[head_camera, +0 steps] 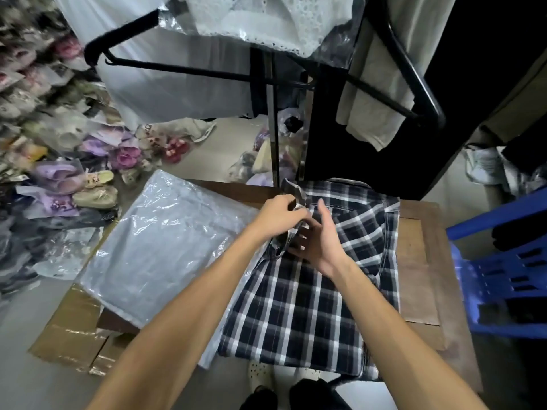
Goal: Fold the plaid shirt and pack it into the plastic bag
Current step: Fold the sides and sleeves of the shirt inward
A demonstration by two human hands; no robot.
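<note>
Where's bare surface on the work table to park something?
Only the wood strip between the plaid shirt and the blue plastic chair is bare. The plastic bag covers the left side, both hands, left and right, work at the collar, and bagged slippers crowd the floor to the left.

I have both bare forearms reaching forward over the plaid shirt point(307, 291), converging near its collar end. My left hand point(279, 216) is curled, fingers point(291, 202) pinching a fold of cloth. My right hand point(321, 241) sits just beside it, palm turned inward, fingers spread loose.
</note>
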